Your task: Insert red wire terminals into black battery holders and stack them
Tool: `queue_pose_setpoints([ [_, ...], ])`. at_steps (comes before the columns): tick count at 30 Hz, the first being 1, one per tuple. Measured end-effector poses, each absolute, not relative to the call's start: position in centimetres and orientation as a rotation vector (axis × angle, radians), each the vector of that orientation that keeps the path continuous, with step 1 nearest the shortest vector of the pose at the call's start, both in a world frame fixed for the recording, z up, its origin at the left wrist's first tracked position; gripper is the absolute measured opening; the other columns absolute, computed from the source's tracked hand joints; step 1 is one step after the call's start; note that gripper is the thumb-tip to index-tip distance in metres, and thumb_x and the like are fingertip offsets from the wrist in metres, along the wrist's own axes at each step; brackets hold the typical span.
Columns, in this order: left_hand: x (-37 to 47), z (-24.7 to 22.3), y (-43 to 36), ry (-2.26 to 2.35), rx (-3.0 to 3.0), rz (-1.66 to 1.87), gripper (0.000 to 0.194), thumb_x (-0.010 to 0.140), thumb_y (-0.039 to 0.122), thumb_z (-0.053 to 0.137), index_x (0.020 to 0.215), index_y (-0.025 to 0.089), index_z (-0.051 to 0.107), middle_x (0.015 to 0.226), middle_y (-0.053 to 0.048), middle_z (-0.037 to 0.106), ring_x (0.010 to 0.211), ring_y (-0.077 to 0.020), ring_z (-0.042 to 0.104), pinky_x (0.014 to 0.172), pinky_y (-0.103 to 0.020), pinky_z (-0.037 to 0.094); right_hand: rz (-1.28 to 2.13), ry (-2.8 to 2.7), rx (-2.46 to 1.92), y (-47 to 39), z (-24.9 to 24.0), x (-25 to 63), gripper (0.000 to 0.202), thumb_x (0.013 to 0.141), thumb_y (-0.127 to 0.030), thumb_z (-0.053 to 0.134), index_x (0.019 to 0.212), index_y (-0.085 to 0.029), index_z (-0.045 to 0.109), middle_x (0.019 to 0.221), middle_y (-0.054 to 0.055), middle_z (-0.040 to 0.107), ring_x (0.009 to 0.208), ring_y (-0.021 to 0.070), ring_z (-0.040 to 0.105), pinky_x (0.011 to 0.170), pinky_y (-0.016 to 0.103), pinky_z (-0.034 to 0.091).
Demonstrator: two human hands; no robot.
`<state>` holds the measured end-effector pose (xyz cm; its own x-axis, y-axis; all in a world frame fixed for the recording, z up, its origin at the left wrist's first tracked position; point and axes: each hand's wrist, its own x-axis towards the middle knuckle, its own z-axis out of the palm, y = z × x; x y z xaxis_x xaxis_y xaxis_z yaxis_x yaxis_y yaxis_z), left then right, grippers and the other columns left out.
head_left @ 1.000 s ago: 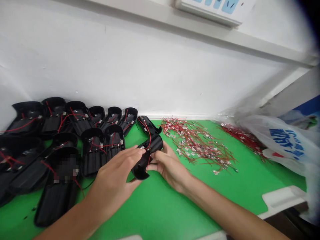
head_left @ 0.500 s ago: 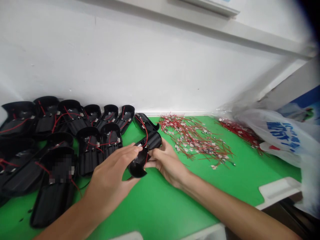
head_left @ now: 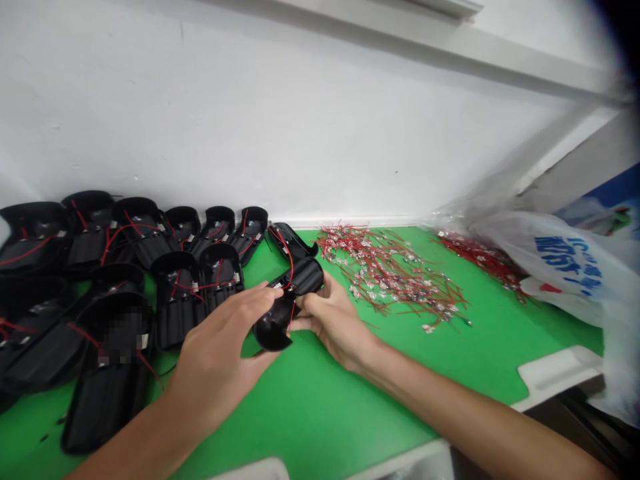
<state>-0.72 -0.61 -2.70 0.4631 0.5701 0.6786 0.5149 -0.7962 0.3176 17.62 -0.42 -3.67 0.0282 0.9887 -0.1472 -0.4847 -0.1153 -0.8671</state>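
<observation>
Green tabletop [head_left: 310,413] beneath curved black shell [head_left: 277,323]

Small assembly workshop: green tabletop [head_left: 320,407], rows of wired black casings [head_left: 175,300], heap of loose red wires [head_left: 390,267].

Green tabletop [head_left: 320,413], pale cut-out edge [head_left: 560,373] at near right. Left side: black shells [head_left: 107,393] with red wires, crowded, some overlapping. One more shell [head_left: 300,247] at far centre. Far, right of centre: loose spread of red wires with shiny metal tabs [head_left: 390,270]. Farther right: second red wire pile [head_left: 483,261], beside white plastic bag [head_left: 565,260], blue print. Tiny dark bits [head_left: 44,439] near left.
</observation>
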Motion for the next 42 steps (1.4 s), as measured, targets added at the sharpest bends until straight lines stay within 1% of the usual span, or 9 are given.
queue_pose_setpoints([
  [12, -0.6, -2.7, -0.6, 1.206, 2.317, 1.161, 0.052, 0.079, 0.025, 0.081, 0.125, 0.031, 0.057, 0.124, 0.001, 0.074, 0.109, -0.0230, 0.074, 0.102, -0.040, 0.060, 1.494, -0.771, -1.030, -0.2, -3.1, 17.8, 0.040, 0.065, -0.020, 0.072, 0.101, -0.018, 0.055, 0.084, -0.003, 0.066, 0.066, 0.0122, 0.067, 0.059, 0.027, 0.064],
  [16, -1.3, -1.2, 0.6, 1.130, 2.138, 1.023, 0.056, 0.078, 0.027, 0.083, 0.127, 0.032, 0.054, 0.127, 0.000, 0.072, 0.112, -0.0215, 0.072, 0.098, -0.036, 0.061, 1.608, -0.852, -1.028, 0.2, -2.0, 20.1, 0.035, 0.078, -0.037, 0.075, 0.102, -0.020, 0.057, 0.097, 0.003, 0.067, 0.081, 0.0175, 0.068, 0.066, 0.034, 0.064],
  [21, -3.4, 0.5, 2.0, 1.008, 2.086, 0.876, 0.058, 0.090, 0.024, 0.068, 0.143, 0.031, 0.046, 0.145, -0.006, 0.060, 0.122, -0.0231, 0.067, 0.102, -0.037, 0.059, 1.635, -1.168, -1.135, 0.5, -1.2, 23.4, 0.039, 0.078, -0.050, 0.082, 0.086, -0.017, 0.061, 0.068, -0.004, 0.055, 0.057, 0.0092, 0.051, 0.050, 0.021, 0.045],
  [27, -3.1, 0.5, 1.1, 1.225, 2.350, 1.571, 0.059, 0.094, 0.013, 0.056, 0.150, 0.024, 0.041, 0.153, -0.012, 0.050, 0.139, -0.0281, 0.052, 0.116, -0.051, 0.046, 1.697, -0.974, -0.967, 2.2, -0.8, 19.2, 0.042, 0.074, -0.046, 0.085, 0.069, -0.018, 0.054, 0.059, -0.005, 0.052, 0.049, 0.0073, 0.047, 0.050, 0.023, 0.040],
  [29, -2.2, 0.2, -0.1, 0.974, 2.643, 1.705, 0.058, 0.088, 0.002, 0.056, 0.143, 0.019, 0.049, 0.144, -0.014, 0.056, 0.138, -0.0283, 0.052, 0.117, -0.050, 0.045, 1.658, -0.924, -0.922, 3.7, -0.3, 16.0, 0.034, 0.081, -0.038, 0.079, 0.069, -0.018, 0.055, 0.058, -0.005, 0.051, 0.049, 0.0069, 0.046, 0.052, 0.022, 0.043],
  [31, -1.3, -0.3, -1.2, 0.576, 2.856, 1.541, 0.046, 0.086, -0.003, 0.052, 0.129, 0.012, 0.059, 0.131, -0.015, 0.063, 0.131, -0.0276, 0.056, 0.111, -0.044, 0.050, 1.640, -0.909, -0.906, 5.5, 0.5, 12.8, 0.031, 0.089, -0.030, 0.070, 0.067, -0.019, 0.052, 0.057, -0.005, 0.051, 0.049, 0.0065, 0.044, 0.053, 0.021, 0.046],
  [34, -0.7, -0.9, -2.2, 0.237, 2.970, 1.193, 0.022, 0.089, 0.002, 0.055, 0.104, 0.012, 0.067, 0.106, -0.011, 0.072, 0.108, -0.0235, 0.065, 0.094, -0.035, 0.057, 1.697, -0.949, -0.868, 7.7, 2.0, 9.5, 0.020, 0.094, -0.022, 0.061, 0.074, -0.018, 0.058, 0.065, -0.001, 0.061, 0.057, 0.0089, 0.057, 0.058, 0.020, 0.053],
  [37, -1.0, -1.3, -2.2, 0.293, 2.954, 0.927, 0.017, 0.092, 0.006, 0.053, 0.097, 0.015, 0.067, 0.094, -0.007, 0.072, 0.090, -0.0201, 0.064, 0.081, -0.033, 0.056, 1.783, -1.020, -0.861, 7.7, 3.0, 9.0, 0.004, 0.091, -0.015, 0.058, 0.091, -0.016, 0.062, 0.076, 0.005, 0.072, 0.065, 0.0128, 0.066, 0.061, 0.024, 0.058],
  [42, -1.2, -1.9, -2.0, 0.422, 2.952, 0.622, 0.020, 0.094, 0.006, 0.048, 0.100, 0.017, 0.064, 0.094, -0.006, 0.068, 0.089, -0.0209, 0.060, 0.081, -0.034, 0.053, 1.452, -1.213, -0.940, 3.5, 1.8, 15.6, 0.037, 0.087, -0.020, 0.061, 0.124, -0.019, 0.060, 0.097, 0.006, 0.075, 0.071, 0.0143, 0.067, 0.063, 0.027, 0.058],
])
